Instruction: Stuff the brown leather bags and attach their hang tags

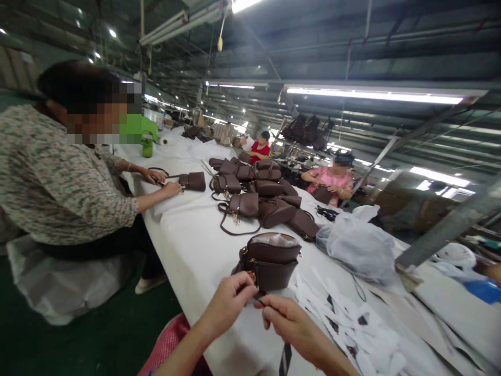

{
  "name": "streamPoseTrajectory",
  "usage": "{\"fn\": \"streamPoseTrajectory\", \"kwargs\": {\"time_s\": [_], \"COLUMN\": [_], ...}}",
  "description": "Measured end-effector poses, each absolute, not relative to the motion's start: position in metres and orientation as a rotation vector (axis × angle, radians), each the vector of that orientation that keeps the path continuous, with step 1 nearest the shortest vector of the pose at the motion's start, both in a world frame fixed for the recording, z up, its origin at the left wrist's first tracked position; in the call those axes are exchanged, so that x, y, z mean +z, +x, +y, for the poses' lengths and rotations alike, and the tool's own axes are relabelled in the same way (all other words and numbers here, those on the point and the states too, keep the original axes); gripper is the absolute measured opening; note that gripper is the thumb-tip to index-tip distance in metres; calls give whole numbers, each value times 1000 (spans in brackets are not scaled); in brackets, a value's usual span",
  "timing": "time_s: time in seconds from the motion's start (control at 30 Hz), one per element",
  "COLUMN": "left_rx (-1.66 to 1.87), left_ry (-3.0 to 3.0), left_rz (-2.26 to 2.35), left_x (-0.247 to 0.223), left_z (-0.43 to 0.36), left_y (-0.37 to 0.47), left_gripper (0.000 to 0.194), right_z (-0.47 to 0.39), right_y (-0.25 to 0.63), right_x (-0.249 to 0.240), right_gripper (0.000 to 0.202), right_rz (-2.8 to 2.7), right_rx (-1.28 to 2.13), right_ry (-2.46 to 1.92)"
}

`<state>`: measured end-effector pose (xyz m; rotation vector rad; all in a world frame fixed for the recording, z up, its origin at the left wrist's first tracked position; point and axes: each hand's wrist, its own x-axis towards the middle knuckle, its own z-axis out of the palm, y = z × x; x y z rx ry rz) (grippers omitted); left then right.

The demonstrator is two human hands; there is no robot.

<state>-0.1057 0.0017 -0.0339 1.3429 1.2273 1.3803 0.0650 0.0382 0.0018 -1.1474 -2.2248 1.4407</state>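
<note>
A dark brown handbag (276, 269) stands upright on the white table in front of me, its top unzipped with pale lining showing. At its lower left corner, my left hand (233, 297) is closed in a pinch on a thin dark strap (259, 296), close to a gold-coloured charm (251, 277). My right hand (291, 321) pinches the same strap a little to the right, fingers curled. The strap's course inside both hands is hidden. Below my right hand hangs a dark tag (285, 360).
More brown handbags (270, 188) are heaped farther up the white table (188, 230). A co-worker (66, 162) at left handles another bag (193, 181). Clear plastic bags (356, 243) and white paper strips (352, 324) lie at right. A green bottle (147, 144) stands at the back.
</note>
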Motion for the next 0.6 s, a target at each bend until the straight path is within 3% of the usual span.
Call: {"fn": "streamPoseTrajectory", "kwargs": {"time_s": [0.1,0.23,0.4,0.6], "left_rx": [1624,1636,1561,1502], "left_ry": [1196,1292,1454,1627], "left_rz": [1492,1700,1659,1654], "left_x": [-40,-42,-42,-45], "left_z": [22,47,62,62], "left_y": [-124,-132,-126,-133], "left_gripper": [16,44,17,32], "right_z": [53,74,89,94], "right_y": [69,62,41,31], "right_x": [15,42,60,51], "right_gripper": [33,32,25,31], "right_rz": [-2389,-2600,-2737,-2764], "right_rx": [1117,684,166,-104], "right_ry": [-1082,-1013,-884,-880]}}
